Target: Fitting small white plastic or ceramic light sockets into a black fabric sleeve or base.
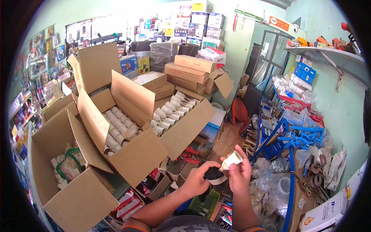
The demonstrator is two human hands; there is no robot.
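Observation:
Between the fingers of my right hand is a white, cup-shaped plastic fitting, tilted with its round mouth facing up and right. My left hand is closed on a dark, rounded thing with a pale band; its kind is unclear. The two hands are close together, low in front of my body. Rows of similar white fittings fill an open cardboard box to the left. More white fittings stand in rows in a second box behind it.
An open carton with white pieces and green-edged plastic stands at near left. Closed cartons are stacked at the back. On the right, a blue-edged rack holds plastic bags and metal hooks. A red round thing stands on the wooden floor.

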